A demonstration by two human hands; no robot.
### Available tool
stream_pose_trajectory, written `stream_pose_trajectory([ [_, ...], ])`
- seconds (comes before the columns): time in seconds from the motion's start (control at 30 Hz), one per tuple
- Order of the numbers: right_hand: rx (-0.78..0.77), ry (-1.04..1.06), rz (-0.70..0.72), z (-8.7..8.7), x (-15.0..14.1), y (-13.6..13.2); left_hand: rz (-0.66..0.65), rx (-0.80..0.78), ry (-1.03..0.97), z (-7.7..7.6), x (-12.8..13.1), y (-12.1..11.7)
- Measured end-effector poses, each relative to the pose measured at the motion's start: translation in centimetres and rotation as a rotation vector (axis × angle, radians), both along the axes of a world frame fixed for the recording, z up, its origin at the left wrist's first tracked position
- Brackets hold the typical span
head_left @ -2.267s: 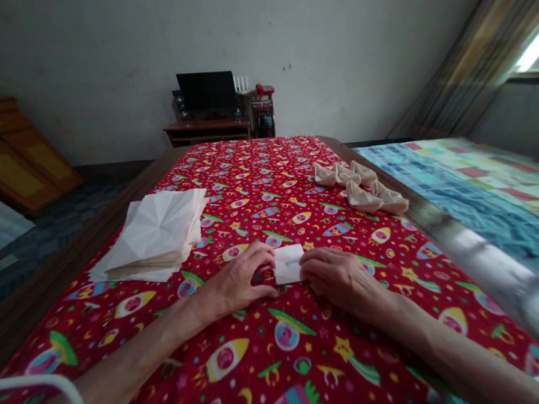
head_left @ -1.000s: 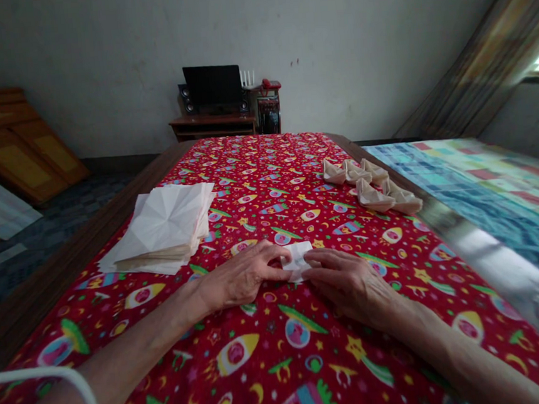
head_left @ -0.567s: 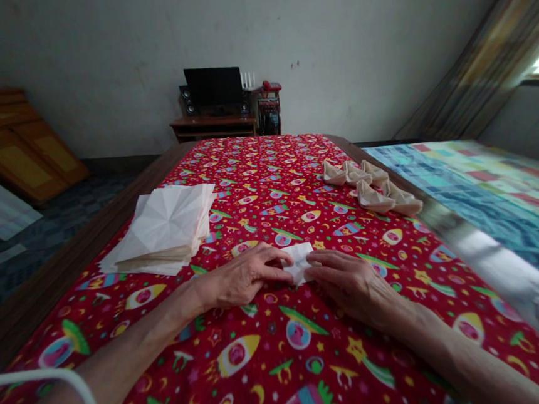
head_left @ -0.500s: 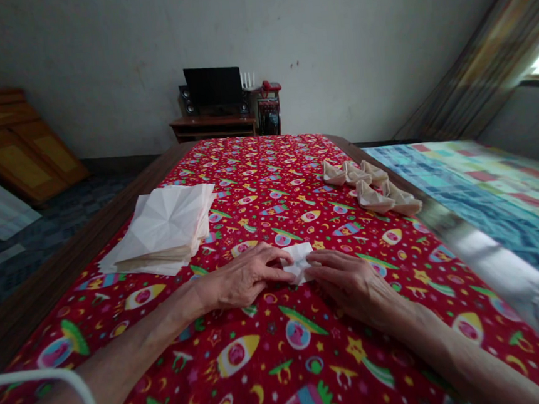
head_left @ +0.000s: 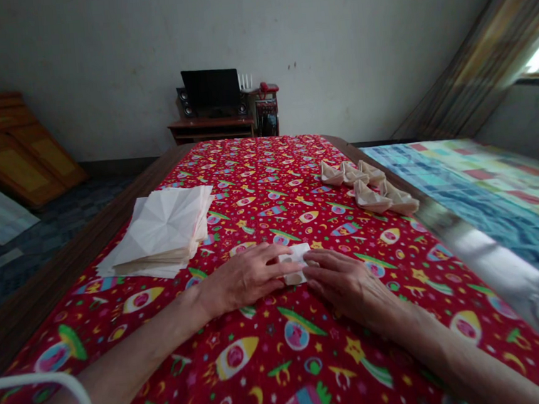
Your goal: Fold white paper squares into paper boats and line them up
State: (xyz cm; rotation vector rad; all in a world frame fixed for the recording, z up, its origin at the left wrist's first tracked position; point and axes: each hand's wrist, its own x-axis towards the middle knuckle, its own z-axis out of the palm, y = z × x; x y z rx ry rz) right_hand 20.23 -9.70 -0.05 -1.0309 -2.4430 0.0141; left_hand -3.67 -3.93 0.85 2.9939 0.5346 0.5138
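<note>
A small folded square of white paper (head_left: pixel 297 255) lies on the red patterned tablecloth (head_left: pixel 283 358) in front of me. From the left, my left hand (head_left: pixel 251 276) holds it down, the index finger stretched across its face. My right hand (head_left: pixel 345 280) has its fingers pressed together on the paper's right edge. Parts of the square are covered by my fingers, and its creases are hard to make out. Both forearms rest low over the cloth.
A stack of creased white paper sheets (head_left: pixel 163 227) lies at the left. Several folded paper boat-like shapes (head_left: pixel 371 197) sit near the table's right edge. A white cable (head_left: pixel 53 378) curves over my left forearm. A monitor (head_left: pixel 211 89) stands beyond the table; a bed (head_left: pixel 460 179) is at the right.
My left index finger has moved from the paper's left edge to the right across its face. My right hand stays at the right edge. The view has shifted slightly.
</note>
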Motion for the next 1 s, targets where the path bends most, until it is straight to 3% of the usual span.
stream_pose_trajectory([
  [0.1, -0.006, -0.025, -0.016, -0.1, -0.2, -0.1, -0.014, 0.159, 0.113, 0.7, 0.5, 0.0],
  [0.23, 0.032, -0.059, -0.039, -0.2, -0.7, -0.2, -0.024, 0.200, 0.089, 0.8, 1.1, 0.1],
  [0.4, 0.112, -0.153, -0.171, 0.0, -1.3, -0.6, 0.015, 0.055, -0.125, -0.3, 1.7, 0.3],
  [0.5, 0.146, -0.205, -0.201, 0.2, -0.9, -0.5, 0.057, -0.010, -0.136, -0.5, 1.8, 0.0],
  [0.63, 0.112, -0.078, -0.168, -0.2, 0.3, 0.0, 0.078, -0.053, -0.109, -0.5, 1.7, -0.5],
  [0.77, 0.032, 0.005, -0.154, -0.6, 1.1, 0.5, 0.138, -0.105, -0.211, -1.2, 2.2, -0.3],
  [0.9, -0.010, 0.041, -0.213, -0.8, 1.2, 0.7, 0.242, -0.211, -0.341, -1.7, 3.0, 0.0],
  [1.0, 0.029, 0.080, -0.269, -1.2, 1.4, 1.2, 0.323, -0.228, -0.331, -1.4, 3.4, 0.0],
])
